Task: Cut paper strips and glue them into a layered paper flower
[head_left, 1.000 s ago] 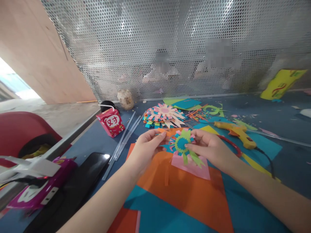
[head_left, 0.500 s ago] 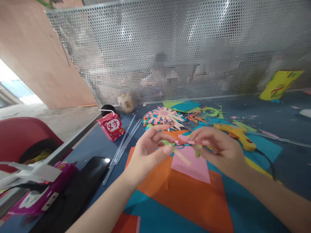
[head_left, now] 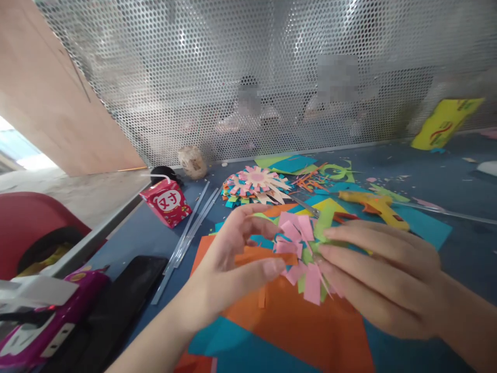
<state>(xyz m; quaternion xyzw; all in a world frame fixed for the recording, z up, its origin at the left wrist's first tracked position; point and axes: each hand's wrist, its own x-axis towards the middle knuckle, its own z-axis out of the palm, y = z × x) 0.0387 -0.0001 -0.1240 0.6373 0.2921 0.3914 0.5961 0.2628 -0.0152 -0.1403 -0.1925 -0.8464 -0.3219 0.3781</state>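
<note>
Your right hand (head_left: 388,274) pinches the pink-and-green paper flower (head_left: 305,253) over the orange sheet (head_left: 298,326). Your left hand (head_left: 221,269) is curled by an orange strip (head_left: 266,255); I can't tell if it grips that.

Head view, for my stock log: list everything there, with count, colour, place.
Rosette: one, multicoloured, centre
Rosette pile: several, multicoloured, beyond
Strips: two, orange, centre
Paper sheets: several, mixed, beneath
Scraps: many, mixed, beyond
Glue gun: one, yellow, right
Scissors: one, silver-red, centre
Sticks: several, clear, both sides
Drink carton: one, red, left
Container: one, beige, far left
Unclear object: one, black, left
Packet: one, yellow, far right
Pale object: one, white, right
Slab: one, black, left
Box: one, purple, left
Adapter: one, white, left
Chair: one, red, left
Screen: one, silver, back
People: two, blurred, behind screen
Table: one, blue, below
Panel: one, tan, left
Left hand: one, bare, centre
Right hand: one, bare, right
</note>
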